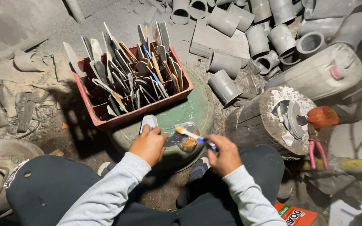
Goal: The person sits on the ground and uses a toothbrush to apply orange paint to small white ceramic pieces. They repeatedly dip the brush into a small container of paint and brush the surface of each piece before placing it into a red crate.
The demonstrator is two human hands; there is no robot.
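An orange-red package point(295, 215) lies flat at the near right edge of the scene, just beside the person's right leg. It is flat and rectangular, tilted, partly cut off by the picture's lower edge. Bold white lettering crosses its face, and a small green patch sits at its upper left corner. Nothing else of that kind shows: no signs, no screens.

Harsh overhead light, deep shadows at the edges, slight wide-angle bending.

Light grey long sleeves point(105, 188), dark trousers point(47, 188), bare hands.
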